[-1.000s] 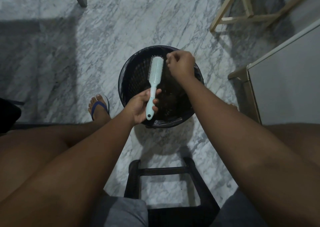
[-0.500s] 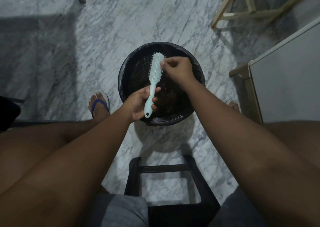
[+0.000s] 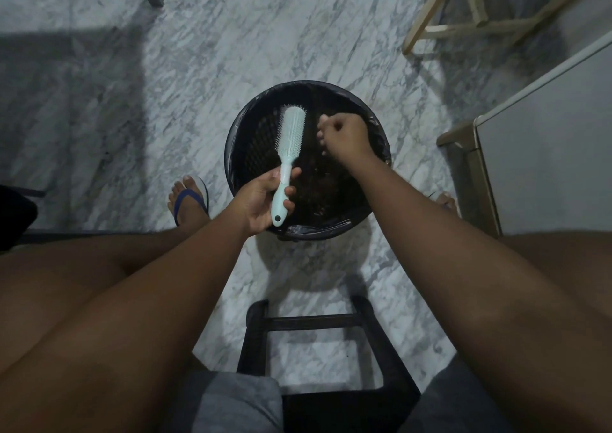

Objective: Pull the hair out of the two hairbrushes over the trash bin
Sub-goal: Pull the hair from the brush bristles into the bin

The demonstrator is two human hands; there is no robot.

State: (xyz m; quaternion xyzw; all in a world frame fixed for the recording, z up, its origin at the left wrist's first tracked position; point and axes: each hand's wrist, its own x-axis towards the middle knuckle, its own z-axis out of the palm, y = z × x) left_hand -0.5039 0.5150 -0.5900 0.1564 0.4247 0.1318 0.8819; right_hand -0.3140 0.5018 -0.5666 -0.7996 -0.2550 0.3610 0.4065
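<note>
A pale mint hairbrush (image 3: pixel 289 141) is held over the round black trash bin (image 3: pixel 381 134), bristles facing up and to the left. My left hand (image 3: pixel 265 197) grips its handle near the bin's front rim. My right hand (image 3: pixel 344 136) hovers over the bin's right half, a short way right of the brush head, fingers curled with the fingertips pinched together; any hair between them is too dark to make out. Brown clumps of hair lie in the bin's bottom. Only one brush is visible.
The bin stands on a grey marble floor (image 3: pixel 198 68) between my feet; a blue flip-flop (image 3: pixel 188 201) is at its left. A black stool frame (image 3: pixel 314 320) is below me. A white cabinet (image 3: pixel 546 151) stands at right, a wooden frame (image 3: pixel 463 18) at far right.
My right hand left the brush head's bristles and moved right, away from the brush. The left hand and brush shifted only slightly.
</note>
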